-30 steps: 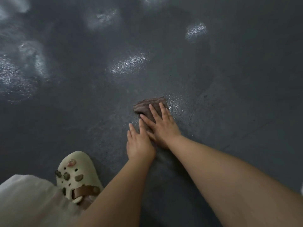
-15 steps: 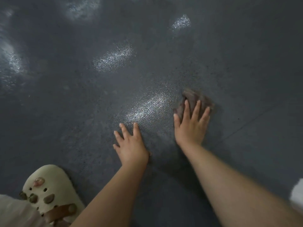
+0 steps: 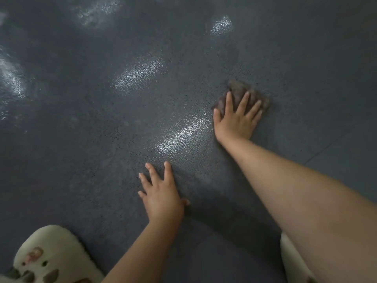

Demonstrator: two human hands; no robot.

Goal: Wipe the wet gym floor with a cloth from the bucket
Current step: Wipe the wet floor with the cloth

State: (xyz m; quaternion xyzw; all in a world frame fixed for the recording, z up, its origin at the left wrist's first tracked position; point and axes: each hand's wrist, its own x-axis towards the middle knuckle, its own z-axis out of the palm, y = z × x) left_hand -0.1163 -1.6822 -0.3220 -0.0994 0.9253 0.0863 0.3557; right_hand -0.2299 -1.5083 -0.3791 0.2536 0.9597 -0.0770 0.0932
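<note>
The cloth (image 3: pixel 242 94), a brownish crumpled rag, lies flat on the dark grey textured floor (image 3: pixel 81 139) and serves here as the reference point. The right hand (image 3: pixel 236 119) rests on top of it with fingers straight and spread, palm down, pressing rather than gripping; no finger curls round the fabric. Most of the cloth is covered by that hand, so only its far edge and the parts showing between the fingers can be seen, and its outline is soft with blur, so its full shape cannot be made out. The left hand (image 3: pixel 161 193) lies well apart from the cloth, nearer the person and to the cloth's left, laid flat on the bare floor with fingers extended and holding nothing; its thumb shows only as a tip at the right edge of the hand. Between the cloth and the left hand a glossy wet streak (image 3: pixel 181 135) catches the light; further shiny patches (image 3: pixel 140 74) lie beyond and to the left of the cloth. Far from the cloth, at the lower left corner, a cream clog (image 3: pixel 51 256) with small charms is cut off by the frame edge. A pale shape (image 3: pixel 291 260) under the right forearm is mostly hidden and cannot be identified. A faint seam line (image 3: pixel 330 144) crosses the floor to the cloth's right.
</note>
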